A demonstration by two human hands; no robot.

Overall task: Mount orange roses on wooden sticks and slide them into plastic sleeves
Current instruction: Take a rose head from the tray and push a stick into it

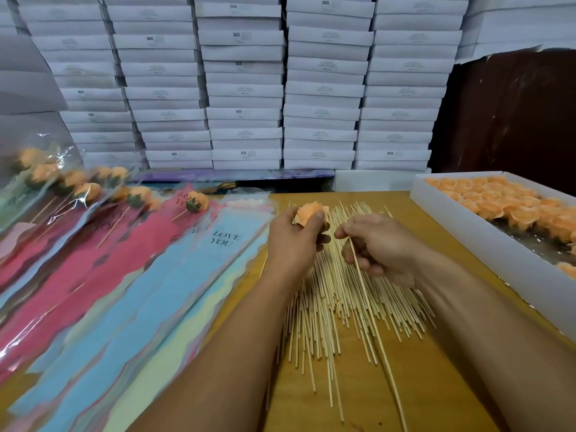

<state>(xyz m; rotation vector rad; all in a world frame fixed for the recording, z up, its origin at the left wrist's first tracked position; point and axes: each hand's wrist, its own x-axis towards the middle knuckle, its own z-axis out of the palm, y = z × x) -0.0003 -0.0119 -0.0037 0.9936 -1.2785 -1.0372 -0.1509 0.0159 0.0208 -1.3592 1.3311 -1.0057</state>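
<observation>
Nearest, the right hand pinches one wooden stick, its tip aimed at the orange rose just beside it, which the left hand holds with a closed grip above the stick pile on the counter. Best to line the tip with the base's centre and push straight. Farther left lie plastic sleeves; far right, the rose box.

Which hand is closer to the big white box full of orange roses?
Right. The right hand, pinching a stick, is nearer the box; the left hand, holding a rose, is farther away.
</observation>
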